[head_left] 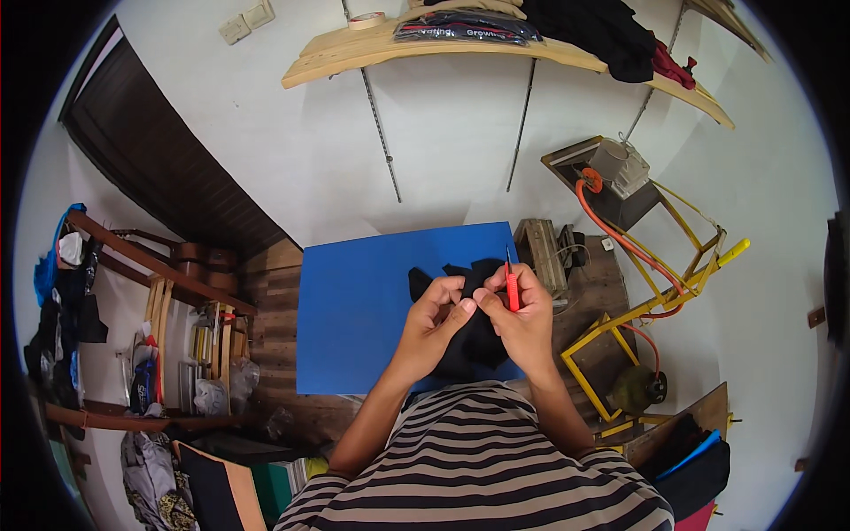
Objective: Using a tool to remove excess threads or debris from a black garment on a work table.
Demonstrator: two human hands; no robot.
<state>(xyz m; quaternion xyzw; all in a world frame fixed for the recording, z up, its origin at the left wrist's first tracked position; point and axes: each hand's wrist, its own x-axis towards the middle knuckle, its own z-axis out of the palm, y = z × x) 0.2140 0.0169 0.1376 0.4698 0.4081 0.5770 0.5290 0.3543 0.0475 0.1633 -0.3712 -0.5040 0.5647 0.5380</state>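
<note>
Black cloth (482, 341) lies bunched on the blue tabletop (354, 305) and rises between my two hands. My left hand (436, 320) pinches a fold of it between thumb and fingers. Close beside it, my right hand (522, 314) is closed, its thumb and fingertip pressed on the same cloth, almost touching the left thumb. Tucked in the right hand is a small red-handled tool (512, 288) with a thin dark pointed tip aimed away from me. Its exact kind is too small to make out. The fingers hide part of the cloth.
Beyond the table, a wooden wall shelf (341, 51) carries folded clothes and a tape roll (366, 19). A yellow metal frame (620, 319) with an orange hose (611, 232) stands at right. A wooden rack (159, 265) with clothes and bags is at left, near a dark door (159, 133).
</note>
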